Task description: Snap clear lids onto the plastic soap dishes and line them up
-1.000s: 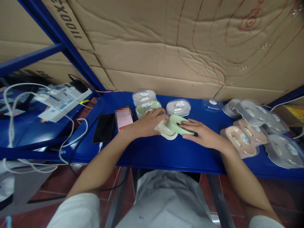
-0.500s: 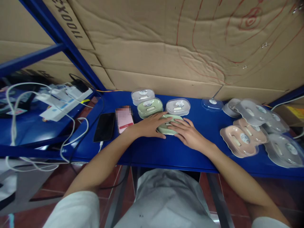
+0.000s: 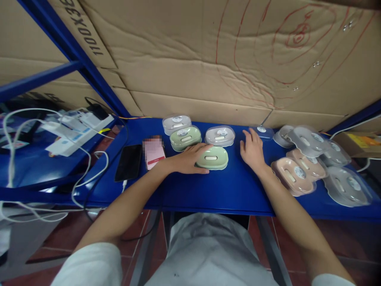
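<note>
A pale green soap box (image 3: 212, 157) lies closed on the blue shelf (image 3: 208, 190) in front of me. My left hand (image 3: 187, 159) rests against its left side, fingers curved along its edge. My right hand (image 3: 252, 149) lies flat and open on the shelf to the right of the box, fingertips close to a clear lid (image 3: 262, 131). Behind the box stand another green box with a clear lid (image 3: 185, 138) and two clear ones (image 3: 220, 135), (image 3: 176, 123).
Pink trays (image 3: 293, 174) and several clear lids (image 3: 321, 147) are piled at the right. A black phone (image 3: 129, 161) and a pink card (image 3: 154, 151) lie at the left, with white cables and a power strip (image 3: 74, 131) beyond. A cardboard wall (image 3: 208, 59) backs the shelf.
The two green halves I held apart have come together into one closed box on the shelf. My right hand has left it and moved right and back toward the clear lid.
</note>
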Demonstrator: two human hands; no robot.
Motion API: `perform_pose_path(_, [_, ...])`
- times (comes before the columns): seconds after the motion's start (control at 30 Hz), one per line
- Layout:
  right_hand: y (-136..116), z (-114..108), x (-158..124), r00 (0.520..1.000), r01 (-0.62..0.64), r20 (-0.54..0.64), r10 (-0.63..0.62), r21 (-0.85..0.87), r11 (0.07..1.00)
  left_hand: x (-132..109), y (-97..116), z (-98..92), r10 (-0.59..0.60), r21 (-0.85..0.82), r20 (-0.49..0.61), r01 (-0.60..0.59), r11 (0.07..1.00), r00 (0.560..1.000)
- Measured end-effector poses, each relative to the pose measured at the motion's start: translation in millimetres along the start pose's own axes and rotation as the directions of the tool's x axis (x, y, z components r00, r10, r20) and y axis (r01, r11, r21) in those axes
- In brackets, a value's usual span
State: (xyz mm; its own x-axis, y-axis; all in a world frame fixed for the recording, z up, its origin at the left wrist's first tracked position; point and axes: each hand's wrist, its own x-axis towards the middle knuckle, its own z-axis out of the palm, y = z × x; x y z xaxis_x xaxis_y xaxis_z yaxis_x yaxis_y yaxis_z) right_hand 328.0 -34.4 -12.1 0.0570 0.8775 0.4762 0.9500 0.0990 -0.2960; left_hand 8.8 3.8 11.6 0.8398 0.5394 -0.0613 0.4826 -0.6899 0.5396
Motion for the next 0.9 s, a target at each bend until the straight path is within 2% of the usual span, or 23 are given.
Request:
perform_pose_path(0.1, [21.7,18.5,6.9,0.98,-0.185,0.053,0.193,-0.135,0.973,0.9,-0.2,-2.0,0.011,-0.003,-0.017,-0.011,1.0,1.0])
perform_pose_path(0.2, [33.3,27.1,11.4,0.96,-0.234,0.124,0.25,-0.126,0.964,1.7,0.2,-3.1,0.019,-0.01,-0.032,-0.02,1.0,0.999])
perform_pose_path(0.27, [36.0,24.2,13.9,0.967,-0.209,0.131,0.221,-0.1,0.973,1.9,0.7,-3.8,0.029,-0.012,-0.035,-0.03,0.999,0.999])
perform_pose_path(0.37, [36.3,10.7,14.7,0.985,-0.047,0.162,0.056,-0.06,0.997,1.8,0.9,-5.7,0.021,-0.008,-0.018,-0.021,1.0,1.0])
perform_pose_path(0.47, [39.5,-4.6,11.7,0.949,0.121,0.298,-0.107,-0.027,0.992,0.8,-0.3,-9.3,0.039,-0.041,-0.008,-0.039,0.998,0.999])
perform_pose_path(0.57, [47.8,-15.9,9.3,0.923,0.117,0.373,-0.092,-0.046,0.992,-0.4,-1.6,-13.3,0.076,-0.091,-0.04,-0.079,0.993,0.996])
perform_pose_path(0.77, [52.5,-25.5,10.0,0.943,0.124,0.316,-0.101,-0.056,0.991,0.9,-0.4,-14.2,0.058,-0.124,-0.129,-0.074,0.99,0.99])
perform_pose_path(0.9, [48.0,-27.5,5.0,0.942,0.075,0.335,-0.029,-0.124,0.989,1.7,-1.0,-13.9,0.068,-0.141,-0.139,-0.088,0.986,0.988])
